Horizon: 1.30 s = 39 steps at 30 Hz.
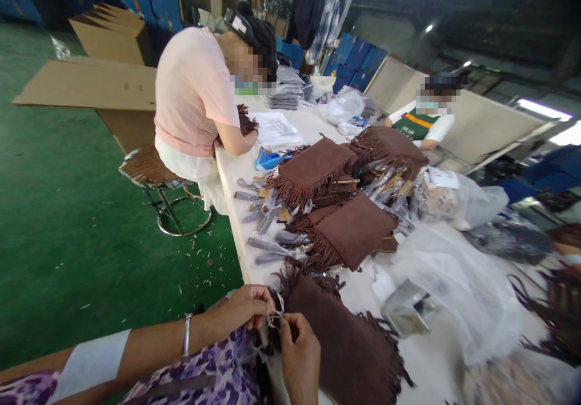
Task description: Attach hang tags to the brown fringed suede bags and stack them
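A brown fringed suede bag [342, 332] lies on the table edge in front of me. My left hand [247, 308] is closed at its upper left corner, thumb and fingertips pinching a thin white string [280, 302]. Close beside it, my right hand [299, 353] is also closed, pinching the same string between thumb and forefinger. Small metal-looking parts sit between the fingertips, too blurred to name. Just beyond lies another brown fringed bag [358, 226], with plastic-wrapped straps [267, 247] hanging toward the table's left edge.
More fringed bags [318, 166] are piled farther up the white table [233, 211]. Clear plastic bags [454, 284] cover the right side. A co-worker in pink [190, 90] sits at the left edge, near a stool [167, 193]; another person [420, 120] is across the table.
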Motion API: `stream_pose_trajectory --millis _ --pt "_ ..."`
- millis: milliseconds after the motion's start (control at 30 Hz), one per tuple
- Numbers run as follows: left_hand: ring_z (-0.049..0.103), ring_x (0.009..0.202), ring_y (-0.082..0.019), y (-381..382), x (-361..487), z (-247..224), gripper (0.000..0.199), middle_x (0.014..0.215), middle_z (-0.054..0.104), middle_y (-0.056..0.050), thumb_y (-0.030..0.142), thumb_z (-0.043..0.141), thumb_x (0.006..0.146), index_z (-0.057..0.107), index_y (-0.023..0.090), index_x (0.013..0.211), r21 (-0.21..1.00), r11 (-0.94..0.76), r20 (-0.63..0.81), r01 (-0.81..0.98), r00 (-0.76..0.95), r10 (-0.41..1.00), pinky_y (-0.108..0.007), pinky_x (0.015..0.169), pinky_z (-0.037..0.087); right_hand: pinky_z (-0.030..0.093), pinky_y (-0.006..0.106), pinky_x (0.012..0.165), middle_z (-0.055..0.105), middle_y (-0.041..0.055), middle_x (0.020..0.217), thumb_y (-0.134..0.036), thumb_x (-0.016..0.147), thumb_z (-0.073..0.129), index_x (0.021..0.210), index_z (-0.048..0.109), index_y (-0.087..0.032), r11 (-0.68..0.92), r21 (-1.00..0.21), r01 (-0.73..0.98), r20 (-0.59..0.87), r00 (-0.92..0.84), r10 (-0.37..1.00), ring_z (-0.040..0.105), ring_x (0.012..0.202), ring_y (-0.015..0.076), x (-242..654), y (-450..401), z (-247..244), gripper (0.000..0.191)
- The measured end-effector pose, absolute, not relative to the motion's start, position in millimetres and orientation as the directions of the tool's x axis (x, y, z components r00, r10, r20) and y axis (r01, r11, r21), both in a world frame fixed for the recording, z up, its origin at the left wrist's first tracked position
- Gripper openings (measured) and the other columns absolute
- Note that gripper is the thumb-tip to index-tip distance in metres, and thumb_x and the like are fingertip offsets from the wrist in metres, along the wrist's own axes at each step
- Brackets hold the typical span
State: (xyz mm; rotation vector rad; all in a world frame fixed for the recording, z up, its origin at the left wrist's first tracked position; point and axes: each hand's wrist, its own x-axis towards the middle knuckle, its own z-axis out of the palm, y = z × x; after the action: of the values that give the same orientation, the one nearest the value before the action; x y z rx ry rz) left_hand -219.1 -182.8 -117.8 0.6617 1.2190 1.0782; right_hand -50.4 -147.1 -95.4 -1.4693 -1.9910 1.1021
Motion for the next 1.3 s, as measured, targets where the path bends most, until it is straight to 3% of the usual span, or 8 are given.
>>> stream_pose_trajectory --millis 233,400,533,633,733,900,1100,1300 --pt "0.042 0.035 -0.006 -177 -231 -114 0.026 0.056 0.060 0.000 0.034 0.072 0.067 0.070 0.011 0.079 0.700 0.659 -0.519 -0.275 0.438 0.734 -0.017 0.034 0.025 0.043 0.025 0.063 0.068 0.0022 0.079 -0.031 0.094 0.044 0.083 0.064 -0.022 0.335 -0.640 0.691 -0.012 -0.445 0.895 0.063 0.070 0.0165 -48 -148 -101 0.024" --pt "0.051 0.038 -0.009 -172 -240 -113 0.048 0.071 0.071 -0.008 0.028 0.063 0.070 0.066 0.014 0.117 0.667 0.642 -0.461 -0.377 0.468 0.754 -0.016 0.035 0.032 0.044 0.038 0.090 0.063 0.0110 0.123 -0.039 0.096 0.043 0.121 0.062 -0.022 0.473 -0.410 0.780 0.172 -0.443 0.880 0.057 0.112 0.0278 -12 -155 -112 0.036" --pt "0.049 0.033 -0.010 -173 -243 -111 0.066 0.062 0.070 -0.004 0.037 0.066 0.076 0.051 0.018 0.138 0.746 0.615 -0.461 -0.255 0.470 0.753 -0.017 0.036 0.031 0.046 0.039 0.082 0.066 0.0105 0.114 -0.042 0.095 0.046 0.103 0.069 -0.024 0.546 -0.284 0.788 0.196 -0.510 0.838 0.060 0.100 0.0288 7 -160 -123 0.030" --pt "0.049 0.034 -0.013 -176 -237 -105 0.074 0.058 0.068 0.000 0.042 0.070 0.075 0.047 0.023 0.143 0.823 0.564 -0.476 -0.065 0.464 0.747 -0.020 0.038 0.036 0.048 0.032 0.076 0.066 0.0072 0.100 -0.040 0.096 0.044 0.086 0.066 -0.025 0.526 -0.363 0.769 0.175 -0.498 0.849 0.064 0.088 0.0221 4 -160 -124 0.029" --pt "0.054 0.040 -0.015 -181 -227 -95 0.062 0.065 0.070 0.000 0.036 0.063 0.077 0.053 0.028 0.138 0.882 0.429 -0.470 0.192 0.328 0.819 -0.022 0.042 0.039 0.049 0.026 0.070 0.065 0.0042 0.095 -0.040 0.097 0.042 0.090 0.066 -0.026 0.477 -0.469 0.743 0.126 -0.478 0.869 0.066 0.082 0.0178 -6 -157 -118 0.028" --pt "0.067 0.074 -0.025 -190 -210 -100 0.053 0.086 0.073 -0.008 0.027 0.062 0.077 0.059 0.024 0.131 0.771 0.002 -0.159 0.637 0.191 0.969 -0.026 0.063 0.046 0.050 0.030 0.082 0.062 0.0063 0.109 -0.045 0.094 0.049 0.098 0.070 -0.030 0.442 -0.487 0.753 0.157 -0.423 0.893 0.063 0.100 0.0222 -22 -161 -112 0.026" --pt "0.066 0.066 -0.026 -193 -201 -119 0.043 0.084 0.071 -0.013 0.020 0.052 0.087 0.054 0.020 0.130 0.599 -0.112 -0.096 0.793 0.210 0.973 -0.029 0.060 0.045 0.048 0.032 0.084 0.060 0.0081 0.113 -0.040 0.088 0.056 0.088 0.069 -0.027 0.285 -0.553 0.783 0.086 -0.287 0.954 0.060 0.105 0.0253 -37 -173 -114 0.018" --pt "0.065 0.060 -0.025 -189 -206 -90 0.018 0.068 0.067 -0.007 0.031 0.050 0.093 0.063 0.022 0.101 0.537 -0.146 -0.104 0.831 0.237 0.966 -0.025 0.050 0.036 0.045 0.029 0.085 0.064 0.0073 0.105 -0.047 0.091 0.051 0.083 0.065 -0.024 0.127 -0.706 0.696 0.027 -0.153 0.988 0.062 0.099 0.0226 -36 -177 -116 0.028"
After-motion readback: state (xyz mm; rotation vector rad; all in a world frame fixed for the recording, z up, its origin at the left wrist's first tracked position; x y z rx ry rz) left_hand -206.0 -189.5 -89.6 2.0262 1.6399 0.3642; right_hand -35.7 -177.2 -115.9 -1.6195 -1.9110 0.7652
